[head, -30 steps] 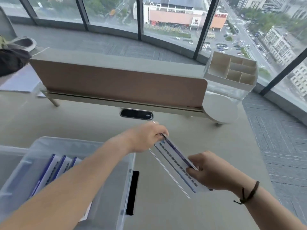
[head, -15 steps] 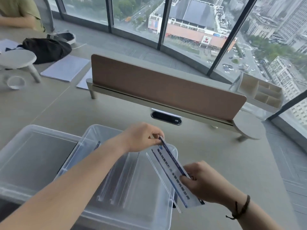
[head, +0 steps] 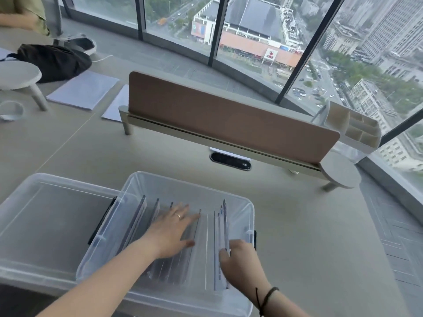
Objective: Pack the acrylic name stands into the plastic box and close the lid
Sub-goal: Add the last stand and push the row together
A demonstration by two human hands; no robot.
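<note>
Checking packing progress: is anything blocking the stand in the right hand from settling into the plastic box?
Nothing visible does. The right hand holds the stand already inside the plastic box, while the left hand presses the other stands aside.

- Left hand [head: 170,229]: bare forearm, no sleeve; a thin gold-toned ring on one finger.
- Right hand [head: 240,261]: bare forearm; a dark knotted cord bracelet [head: 266,298] at the wrist.

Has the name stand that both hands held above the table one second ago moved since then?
Yes. The name stand has gone left and down, from over the bare table into the plastic box, near its right wall. The right hand grips it.
</note>
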